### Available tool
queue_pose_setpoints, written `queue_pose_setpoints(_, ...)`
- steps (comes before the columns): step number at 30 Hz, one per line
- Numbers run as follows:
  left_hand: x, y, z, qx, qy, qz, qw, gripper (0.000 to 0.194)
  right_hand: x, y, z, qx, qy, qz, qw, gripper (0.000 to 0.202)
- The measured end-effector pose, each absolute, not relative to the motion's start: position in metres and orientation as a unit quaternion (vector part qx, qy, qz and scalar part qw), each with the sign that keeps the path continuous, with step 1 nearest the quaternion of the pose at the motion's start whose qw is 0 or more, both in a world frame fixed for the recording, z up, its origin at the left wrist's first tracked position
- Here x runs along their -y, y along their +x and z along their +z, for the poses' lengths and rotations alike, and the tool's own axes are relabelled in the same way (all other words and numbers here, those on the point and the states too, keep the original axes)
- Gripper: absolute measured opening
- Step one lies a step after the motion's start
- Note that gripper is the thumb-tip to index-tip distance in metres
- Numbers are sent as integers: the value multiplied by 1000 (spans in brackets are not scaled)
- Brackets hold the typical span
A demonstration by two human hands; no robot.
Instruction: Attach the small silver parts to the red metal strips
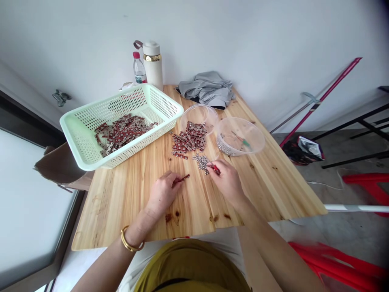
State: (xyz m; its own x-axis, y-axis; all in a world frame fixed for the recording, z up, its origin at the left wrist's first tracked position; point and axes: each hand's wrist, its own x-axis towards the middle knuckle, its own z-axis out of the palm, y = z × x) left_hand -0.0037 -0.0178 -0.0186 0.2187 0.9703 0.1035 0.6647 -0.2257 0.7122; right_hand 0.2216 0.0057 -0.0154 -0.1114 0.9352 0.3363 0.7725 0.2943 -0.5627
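- A thin reddish strip [186, 177] is held in the left hand [164, 190], just above or on the wooden table [121, 198], left of a small heap of silver pieces [201, 162]; whether the tabletop is touched cannot be told.
- The strip's long axis is aimed rightward and slightly away from the body, its free end directed toward the heap; its other end is hidden within the grip.
- The thumb and forefinger of the left hand are clamped on the strip; the remaining fingers are curled under and partly concealed.
- A red-handled tool [216, 169] is gripped in the right hand [227, 178], the fingers being closed around its handle.
- The tool's slim shaft is pointed away and to the left, over the heap; its tip is lost among the silver pieces, so contact cannot be judged.
- Behind the heap, similar strips [188, 142] are piled at mixed angles; whether some are lying inside the rear clear tub [209, 111] is hard to make out.
- More strips are contained in the pale green basket [136, 142], their lower layers being covered.
- In the right-hand clear tub [252, 146], a green-handled tool [244, 142] is seen, blurred by the plastic.
- Both forearms are cut off by the lower edge of the view.
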Motion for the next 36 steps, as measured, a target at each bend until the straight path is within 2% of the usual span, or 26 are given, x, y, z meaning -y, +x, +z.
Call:
queue_pose_setpoints(5, 18, -7, -17, -551, 723, 300, 288, 13, -21, 230, -17, 780, -567, 112, 239, 12)
queue_pose_setpoints(10, 17, -8, -15, -546, 723, 302, 297, 19, -27, 226, -13, 813, -544, 78, 192, 14)
queue_pose_setpoints(13, 17, -7, -16, -551, 720, 303, 294, 23, -25, 219, -9, 817, -530, 68, 217, 13)
queue_pose_setpoints(17, 18, -5, -17, -555, 721, 303, 283, 27, -9, 191, -7, 806, -498, 141, 287, 11)
queue_pose_setpoints(20, 16, -4, -17, -565, 719, 296, 275, 27, 2, 169, -14, 823, -480, 151, 266, 13)
queue_pose_setpoints(25, 13, -3, -16, -602, 706, 257, 270, 18, 5, 157, -26, 834, -476, 129, 247, 15)
queue_pose_setpoints(31, 13, -2, -17, -607, 691, 265, 288, 23, 8, 161, -28, 848, -463, 118, 229, 19)
queue_pose_setpoints(36, 15, -1, -16, -620, 696, 251, 260, 22, 11, 163, -25, 852, -462, 121, 213, 22)
